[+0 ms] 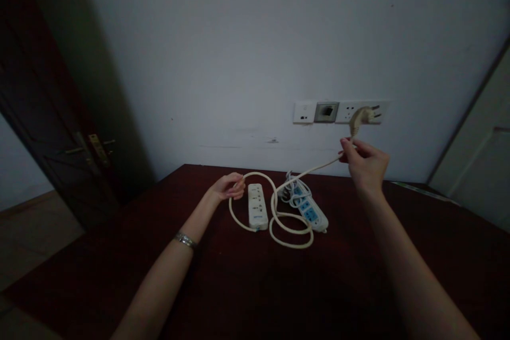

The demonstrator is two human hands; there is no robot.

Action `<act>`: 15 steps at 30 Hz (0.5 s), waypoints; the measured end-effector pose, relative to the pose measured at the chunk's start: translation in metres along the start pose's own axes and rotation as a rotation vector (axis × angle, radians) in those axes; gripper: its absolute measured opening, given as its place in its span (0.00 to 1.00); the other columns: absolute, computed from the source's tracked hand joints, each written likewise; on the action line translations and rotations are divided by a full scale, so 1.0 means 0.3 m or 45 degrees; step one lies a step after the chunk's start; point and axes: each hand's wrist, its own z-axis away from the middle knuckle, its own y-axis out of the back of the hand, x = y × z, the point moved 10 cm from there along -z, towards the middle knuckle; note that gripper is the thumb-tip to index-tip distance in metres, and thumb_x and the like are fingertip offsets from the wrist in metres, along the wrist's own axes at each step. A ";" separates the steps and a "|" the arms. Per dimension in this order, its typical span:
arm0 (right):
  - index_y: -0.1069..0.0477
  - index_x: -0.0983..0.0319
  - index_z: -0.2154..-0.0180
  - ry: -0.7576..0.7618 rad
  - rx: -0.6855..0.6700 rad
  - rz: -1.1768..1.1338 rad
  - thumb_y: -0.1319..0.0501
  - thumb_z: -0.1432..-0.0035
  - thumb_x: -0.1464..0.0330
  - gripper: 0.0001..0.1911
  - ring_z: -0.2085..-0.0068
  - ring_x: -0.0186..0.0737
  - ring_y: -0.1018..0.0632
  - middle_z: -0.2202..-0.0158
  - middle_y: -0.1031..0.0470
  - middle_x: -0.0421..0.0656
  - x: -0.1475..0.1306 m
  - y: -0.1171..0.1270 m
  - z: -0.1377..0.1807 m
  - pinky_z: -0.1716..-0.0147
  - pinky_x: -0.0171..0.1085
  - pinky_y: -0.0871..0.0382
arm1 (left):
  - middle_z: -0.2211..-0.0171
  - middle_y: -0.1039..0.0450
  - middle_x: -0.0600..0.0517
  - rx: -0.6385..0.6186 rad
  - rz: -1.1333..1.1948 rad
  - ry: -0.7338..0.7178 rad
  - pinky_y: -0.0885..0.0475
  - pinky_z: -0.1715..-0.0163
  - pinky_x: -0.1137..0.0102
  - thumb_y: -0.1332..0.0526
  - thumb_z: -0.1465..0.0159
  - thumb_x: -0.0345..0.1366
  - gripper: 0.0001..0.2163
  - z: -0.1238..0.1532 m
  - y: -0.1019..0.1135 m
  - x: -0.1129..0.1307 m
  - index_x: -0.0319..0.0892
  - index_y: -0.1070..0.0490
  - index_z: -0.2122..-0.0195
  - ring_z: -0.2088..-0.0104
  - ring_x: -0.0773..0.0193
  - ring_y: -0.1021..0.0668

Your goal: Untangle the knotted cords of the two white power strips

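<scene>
My right hand (365, 162) pinches the cream power cord just below its plug (360, 118), which is raised in front of the wall with its prongs pointing right. The cord (292, 246) runs down into loose loops on the table. Over on the left, my left hand (230, 186) has its fingers closed around another stretch of the same cord. Beside that hand lies a white power strip (258, 207), and the cord enters its near end. A second strip with blue sockets (311, 212) lies behind the loops, its own white cord (297, 194) bundled on its far end.
A row of wall plates is fixed above the dark red table (223, 287): a small socket (303, 112), a grey-framed plate (326, 111) and a white outlet panel (343, 111). A dark door (48, 101) with a handle stands at left, a pale door (478, 159) at right.
</scene>
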 end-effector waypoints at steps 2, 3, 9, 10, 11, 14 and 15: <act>0.24 0.65 0.69 -0.002 0.033 0.018 0.36 0.53 0.60 0.15 0.82 0.31 0.32 0.83 0.33 0.38 0.008 0.016 -0.010 0.82 0.31 0.39 | 0.94 0.55 0.60 0.057 0.073 -0.034 0.42 0.89 0.75 0.45 0.38 0.49 0.25 -0.001 0.040 -0.010 0.40 0.45 0.88 0.94 0.76 0.48; 0.24 0.66 0.71 -0.022 0.049 0.017 0.36 0.54 0.60 0.14 0.82 0.31 0.33 0.84 0.33 0.38 0.015 0.025 -0.015 0.82 0.32 0.41 | 0.94 0.56 0.61 0.089 0.110 -0.054 0.44 0.90 0.76 0.46 0.39 0.52 0.27 -0.002 0.063 -0.017 0.40 0.46 0.88 0.94 0.76 0.50; 0.28 0.64 0.78 -0.458 0.316 -0.195 0.32 0.61 0.70 0.06 0.84 0.31 0.37 0.87 0.38 0.37 0.134 0.172 -0.046 0.84 0.34 0.45 | 0.92 0.61 0.60 0.329 0.347 -0.240 0.52 0.90 0.78 0.48 0.40 0.56 0.31 0.049 0.235 -0.048 0.40 0.59 0.89 0.92 0.78 0.54; 0.29 0.64 0.81 -0.525 0.373 -0.279 0.32 0.61 0.72 0.06 0.85 0.30 0.38 0.88 0.40 0.36 0.154 0.209 -0.052 0.85 0.34 0.46 | 0.92 0.61 0.60 0.372 0.385 -0.271 0.52 0.90 0.78 0.48 0.38 0.54 0.31 0.070 0.264 -0.052 0.40 0.60 0.89 0.92 0.78 0.54; 0.32 0.63 0.83 -0.585 0.423 -0.372 0.33 0.61 0.75 0.09 0.85 0.29 0.40 0.90 0.43 0.34 0.173 0.244 -0.060 0.85 0.33 0.47 | 0.91 0.61 0.60 0.412 0.420 -0.294 0.52 0.90 0.78 0.48 0.37 0.52 0.30 0.092 0.290 -0.058 0.39 0.60 0.88 0.91 0.78 0.54; 0.36 0.63 0.87 -0.781 0.683 -0.480 0.40 0.56 0.84 0.16 0.86 0.26 0.41 0.89 0.44 0.35 0.232 0.381 -0.060 0.87 0.32 0.48 | 0.91 0.61 0.59 0.510 0.500 -0.324 0.52 0.89 0.77 0.49 0.35 0.45 0.28 0.147 0.351 -0.083 0.39 0.60 0.88 0.91 0.77 0.53; 0.36 0.64 0.88 -0.811 0.724 -0.541 0.43 0.54 0.85 0.17 0.85 0.25 0.40 0.87 0.41 0.37 0.244 0.413 -0.063 0.88 0.31 0.49 | 0.91 0.60 0.59 0.538 0.520 -0.328 0.52 0.88 0.77 0.49 0.34 0.43 0.28 0.161 0.367 -0.091 0.39 0.59 0.88 0.91 0.77 0.53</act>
